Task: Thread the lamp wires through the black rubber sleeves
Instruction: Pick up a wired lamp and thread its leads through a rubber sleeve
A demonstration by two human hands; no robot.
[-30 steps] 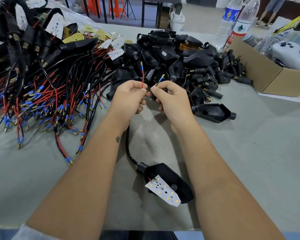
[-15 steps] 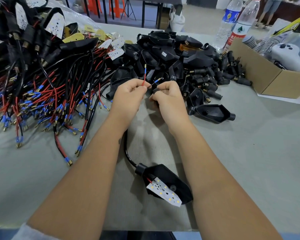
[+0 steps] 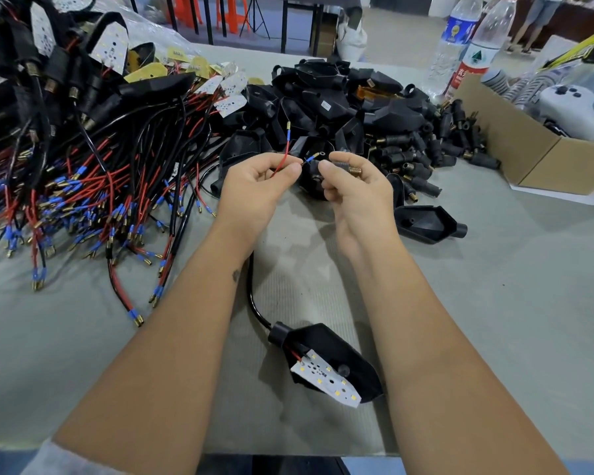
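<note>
My left hand (image 3: 259,181) pinches a red wire (image 3: 284,155) and a black wire with a blue-collared terminal (image 3: 311,158); both wire ends stick up and to the right past my fingertips. My right hand (image 3: 352,186) holds a black rubber sleeve with a brass threaded end (image 3: 347,167), its mouth just right of the blue terminal. The wires' black cable (image 3: 252,293) runs down under my left wrist to a black lamp housing (image 3: 330,358) with a white LED board (image 3: 324,380), lying on the grey table between my forearms.
A heap of wired lamps with red and black leads (image 3: 83,186) fills the left. Empty black housings (image 3: 326,97) and loose rubber sleeves (image 3: 436,145) are piled behind my hands. One housing (image 3: 426,222) lies right of my hand. A cardboard box (image 3: 535,159) and water bottles (image 3: 474,46) stand far right.
My hands have drawn slightly apart. The sleeve's brass end now shows in my right hand, and the blue terminal points at its mouth.
</note>
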